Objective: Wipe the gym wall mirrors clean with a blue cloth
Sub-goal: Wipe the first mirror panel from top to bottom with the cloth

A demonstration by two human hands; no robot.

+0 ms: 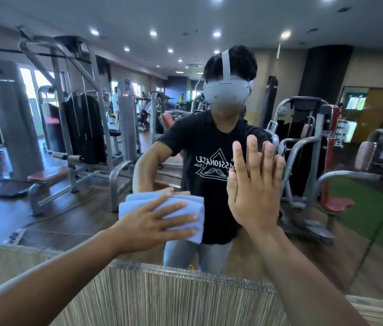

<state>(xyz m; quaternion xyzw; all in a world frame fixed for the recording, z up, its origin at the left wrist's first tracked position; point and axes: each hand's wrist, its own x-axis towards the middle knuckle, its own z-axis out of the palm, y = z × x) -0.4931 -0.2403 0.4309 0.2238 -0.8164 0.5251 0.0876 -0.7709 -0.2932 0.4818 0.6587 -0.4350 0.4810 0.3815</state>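
A: Where is the blue cloth (162,209)?

B: Folded, under the left hand (149,223), whose spread fingers press it flat on the mirror (44,114). Its long side lies sideways.

A: And the right hand (255,191)?

B: Just beside the cloth, open, palm on the glass, holding nothing.

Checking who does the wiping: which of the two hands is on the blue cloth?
The left hand, fingers spread over the folded blue cloth. The right hand rests bare and flat on the mirror.
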